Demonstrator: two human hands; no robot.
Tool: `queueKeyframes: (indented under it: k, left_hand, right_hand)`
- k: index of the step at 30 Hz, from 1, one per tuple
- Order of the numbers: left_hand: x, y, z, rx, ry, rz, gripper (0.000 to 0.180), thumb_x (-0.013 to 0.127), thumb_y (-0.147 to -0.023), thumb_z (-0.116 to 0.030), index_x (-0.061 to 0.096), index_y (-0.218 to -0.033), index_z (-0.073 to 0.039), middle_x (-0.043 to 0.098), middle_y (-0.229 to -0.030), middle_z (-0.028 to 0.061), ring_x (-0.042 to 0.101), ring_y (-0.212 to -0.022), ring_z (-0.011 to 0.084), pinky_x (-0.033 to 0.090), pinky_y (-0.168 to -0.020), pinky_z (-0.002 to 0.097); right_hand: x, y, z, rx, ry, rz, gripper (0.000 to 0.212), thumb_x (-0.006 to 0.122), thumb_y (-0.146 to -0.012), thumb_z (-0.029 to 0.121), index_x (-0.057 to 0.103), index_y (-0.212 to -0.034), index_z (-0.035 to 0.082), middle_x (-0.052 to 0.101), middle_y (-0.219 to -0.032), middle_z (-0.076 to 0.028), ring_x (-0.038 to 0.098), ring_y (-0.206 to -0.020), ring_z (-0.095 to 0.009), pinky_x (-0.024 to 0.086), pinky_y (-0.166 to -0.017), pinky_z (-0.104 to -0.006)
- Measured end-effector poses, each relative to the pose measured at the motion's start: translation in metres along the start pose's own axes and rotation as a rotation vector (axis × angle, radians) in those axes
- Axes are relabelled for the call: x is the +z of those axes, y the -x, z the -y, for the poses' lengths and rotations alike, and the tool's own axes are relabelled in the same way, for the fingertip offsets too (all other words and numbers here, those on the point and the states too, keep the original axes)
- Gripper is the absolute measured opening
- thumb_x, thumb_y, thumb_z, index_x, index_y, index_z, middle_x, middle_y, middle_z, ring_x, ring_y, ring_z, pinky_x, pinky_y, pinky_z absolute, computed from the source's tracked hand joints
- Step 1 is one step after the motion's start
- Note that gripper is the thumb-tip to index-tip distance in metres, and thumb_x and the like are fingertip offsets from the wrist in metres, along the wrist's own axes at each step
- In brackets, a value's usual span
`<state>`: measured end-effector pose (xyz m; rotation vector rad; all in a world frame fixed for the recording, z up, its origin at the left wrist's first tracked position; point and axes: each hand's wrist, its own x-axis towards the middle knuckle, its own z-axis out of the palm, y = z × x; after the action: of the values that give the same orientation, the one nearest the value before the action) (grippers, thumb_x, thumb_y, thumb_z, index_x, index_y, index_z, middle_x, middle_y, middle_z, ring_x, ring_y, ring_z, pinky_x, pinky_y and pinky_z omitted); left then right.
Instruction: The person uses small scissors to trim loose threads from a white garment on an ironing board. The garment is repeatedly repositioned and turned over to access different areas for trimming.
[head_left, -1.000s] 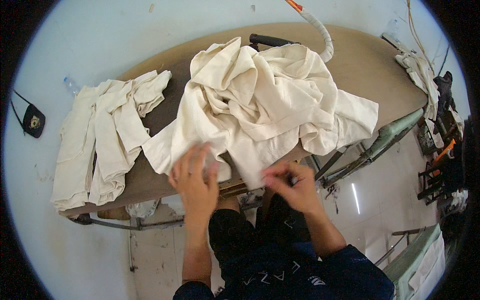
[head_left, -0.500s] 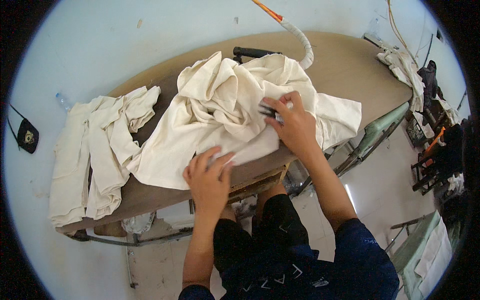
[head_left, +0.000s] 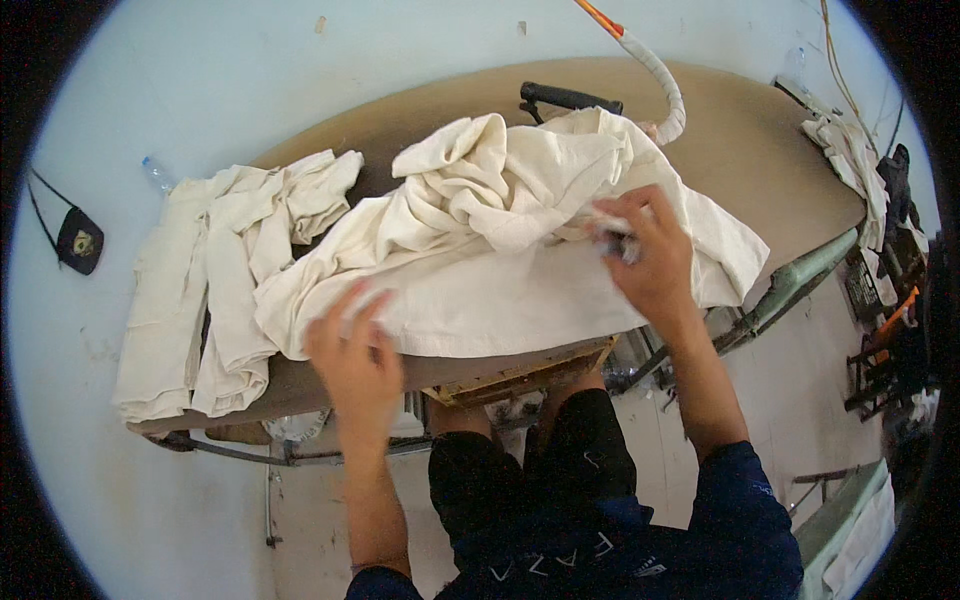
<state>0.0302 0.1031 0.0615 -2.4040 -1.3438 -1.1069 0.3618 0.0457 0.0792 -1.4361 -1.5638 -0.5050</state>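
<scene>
A cream cloth garment [head_left: 480, 300] lies bunched over the padded brown table, its folds heaped at the back and its near edge spread along the table's front. At its near left edge, my left hand [head_left: 355, 350] is open, fingers apart and blurred by motion. My right hand [head_left: 655, 260] is at the garment's right side, fingers closed round a small black-and-silver tool [head_left: 622, 243]. Blur hides what kind of tool it is. Whether those fingers also pinch the cloth I cannot tell.
Folded cream garments [head_left: 190, 290] are stacked on the table's left end. Behind the heap, a black handle [head_left: 570, 98] shows near a white-wrapped hose [head_left: 660, 80]. The padded table [head_left: 760, 130] stands against a pale wall, with more cloth [head_left: 850, 160] beyond its right end.
The garment's front has been spread out flatter along the near edge. My left hand has moved left and up, and my right hand slightly right. The whole view has shifted a little.
</scene>
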Motion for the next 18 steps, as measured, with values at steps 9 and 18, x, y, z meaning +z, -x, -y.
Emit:
queueKeyframes:
  k: [9, 18]
  left_hand:
    - [0.042, -0.028, 0.024, -0.045, 0.140, 0.115, 0.017, 0.068, -0.095, -0.027, 0.066, -0.098, -0.011, 0.069, -0.102, 0.0056, 0.063, -0.102, 0.0279, 0.038, -0.097, 0.0457]
    - [0.027, -0.046, 0.053, -0.322, -0.342, 0.048, 0.017, 0.065, -0.097, -0.027, 0.067, -0.104, -0.013, 0.069, -0.109, 0.0039, 0.063, -0.106, 0.0282, 0.034, -0.101, 0.0490]
  right_hand:
    - [-0.019, -0.013, -0.041, 0.100, 0.032, 0.264, 0.048, 0.082, -0.079, 0.015, 0.069, -0.125, 0.019, 0.061, -0.122, -0.007, 0.068, -0.101, -0.031, 0.057, -0.083, -0.0427]
    - [-0.015, 0.028, -0.024, 0.134, 0.143, 0.228, 0.053, 0.084, -0.075, 0.022, 0.067, -0.125, 0.023, 0.059, -0.125, -0.006, 0.072, -0.090, -0.031, 0.059, -0.075, -0.0457]
